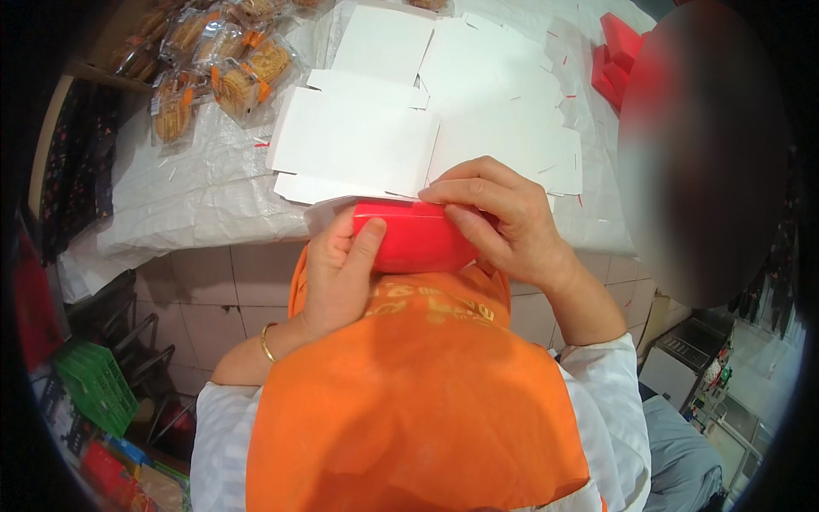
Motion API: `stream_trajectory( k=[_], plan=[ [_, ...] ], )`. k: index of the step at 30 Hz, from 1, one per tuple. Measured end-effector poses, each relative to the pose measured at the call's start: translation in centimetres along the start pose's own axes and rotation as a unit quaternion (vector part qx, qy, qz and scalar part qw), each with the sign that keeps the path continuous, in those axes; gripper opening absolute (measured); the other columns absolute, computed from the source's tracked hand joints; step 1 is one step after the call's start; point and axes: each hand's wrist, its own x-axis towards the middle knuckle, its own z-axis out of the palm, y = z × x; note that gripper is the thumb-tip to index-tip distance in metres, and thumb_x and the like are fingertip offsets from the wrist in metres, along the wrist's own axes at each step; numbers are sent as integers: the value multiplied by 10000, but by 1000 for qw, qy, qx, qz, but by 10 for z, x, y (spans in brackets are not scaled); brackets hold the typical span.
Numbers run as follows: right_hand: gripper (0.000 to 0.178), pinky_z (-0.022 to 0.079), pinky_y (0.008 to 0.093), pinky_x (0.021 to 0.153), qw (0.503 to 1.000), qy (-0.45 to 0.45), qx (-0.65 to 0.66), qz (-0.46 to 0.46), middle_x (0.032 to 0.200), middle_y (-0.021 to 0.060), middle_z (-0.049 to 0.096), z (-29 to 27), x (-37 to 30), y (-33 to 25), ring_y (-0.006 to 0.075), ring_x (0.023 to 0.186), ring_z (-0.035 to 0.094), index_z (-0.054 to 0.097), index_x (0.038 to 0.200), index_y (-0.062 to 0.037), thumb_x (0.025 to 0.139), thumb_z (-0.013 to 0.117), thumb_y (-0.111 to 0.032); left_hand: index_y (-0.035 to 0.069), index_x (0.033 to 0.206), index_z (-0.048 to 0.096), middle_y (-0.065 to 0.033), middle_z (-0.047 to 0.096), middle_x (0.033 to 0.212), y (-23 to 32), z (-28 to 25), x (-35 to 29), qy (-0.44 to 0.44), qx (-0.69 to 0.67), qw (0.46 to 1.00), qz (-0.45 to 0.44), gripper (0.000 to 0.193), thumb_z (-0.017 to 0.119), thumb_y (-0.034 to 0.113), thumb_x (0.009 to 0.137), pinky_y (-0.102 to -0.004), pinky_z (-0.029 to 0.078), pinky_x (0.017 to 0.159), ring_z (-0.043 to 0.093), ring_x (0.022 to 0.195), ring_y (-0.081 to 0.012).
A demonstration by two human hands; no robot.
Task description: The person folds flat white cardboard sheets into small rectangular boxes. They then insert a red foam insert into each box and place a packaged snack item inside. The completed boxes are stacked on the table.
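Got the red box (418,245) up between bench (196,205) and apron (418,392), one end clasped in left fingers (368,240), probably just for steadiness, top edge pinched by right fingers (479,193).

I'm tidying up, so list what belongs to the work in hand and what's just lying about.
Belongs: glossy red box, held; flat white notched cardboard sheets, probably.

Lying about, seemingly: green slatted plastic crate; thin red scraps; clear-wrapped golden pastries, role unclear.

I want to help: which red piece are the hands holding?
The red piece by the orange apron, between left hand and right hand; the other red pieces are at upper right.
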Motion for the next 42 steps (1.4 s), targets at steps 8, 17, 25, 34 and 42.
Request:
stream_trajectory(
  k=[8, 17, 25, 34, 42],
  plan=[
    [226, 522, 277, 690, 999, -45, 23, 16, 1049, 105, 687, -5, 0, 5, 185, 833, 661, 721, 1031, -45, 855, 606, 37, -16, 1078, 642, -3, 670, 945, -4, -1, 4, 12, 49, 998, 30, 279, 463, 198, 1067, -232, 474, 758, 561, 846, -49],
    [239, 536, 273, 713, 999, -44, 0, -7, 1065, 112, 687, -7, 1, 6, 197, 870, 673, 723, 1052, -43, 848, 631, 43, -12, 1059, 647, 17, 656, 921, -2, -1, 4, 7, 21, 1000, 15, 302, 447, 214, 1073, -216, 457, 729, 537, 815, -32],
    [213, 541, 283, 735, 997, -47, 58, 11, 1047, 105, 694, -7, 0, 9, 193, 889, 674, 733, 1019, -46, 849, 638, 42, -74, 1196, 595, -138, 670, 1144, 0, -6, 5, -26, 21, 999, 4, 378, 420, 239, 1076, -326, 515, 912, 650, 1025, -187],
    [226, 539, 291, 764, 991, -77, 92, 50, 1064, 113, 702, -5, 6, 7, 203, 921, 677, 731, 1002, -38, 835, 613, 58, 5, 881, 629, 83, 523, 743, -10, -9, 5, 15, 20, 999, 21, 346, 451, 231, 1073, -208, 345, 607, 398, 687, -14],
    [214, 529, 310, 821, 988, -90, 112, 49, 1077, 110, 701, -8, -1, 6, 218, 971, 672, 738, 996, -36, 835, 613, 31, -15, 954, 651, 32, 621, 838, -1, -1, 4, 9, 1, 1000, 10, 337, 450, 228, 1072, -219, 422, 684, 496, 763, -25]
  ],
)
